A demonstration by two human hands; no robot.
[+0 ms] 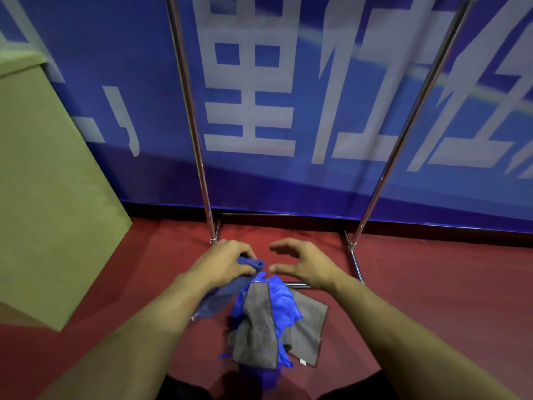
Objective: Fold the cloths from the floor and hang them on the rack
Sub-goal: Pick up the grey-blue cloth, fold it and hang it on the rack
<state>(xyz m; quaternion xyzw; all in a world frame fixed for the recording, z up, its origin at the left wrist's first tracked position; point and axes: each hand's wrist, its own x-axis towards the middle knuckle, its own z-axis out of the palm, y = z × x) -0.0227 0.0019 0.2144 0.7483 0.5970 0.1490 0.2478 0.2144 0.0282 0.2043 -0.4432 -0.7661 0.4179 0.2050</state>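
Fold step underway: your left hand (222, 262) fingers pinch slate-blue cloth (219, 295) above floor pile (277, 321). Right hand (302, 264) fingers spread, empty. Next: grab free edge w/ right, fold, then rack (199, 145).

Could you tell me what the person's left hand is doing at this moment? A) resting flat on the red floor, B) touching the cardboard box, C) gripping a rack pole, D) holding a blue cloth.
D: the left hand is closed around a blue cloth, whose folded edge sticks out past the fingers, above the pile on the floor.

Cloths (271, 321) on floor (418, 284) before rack (202, 157)
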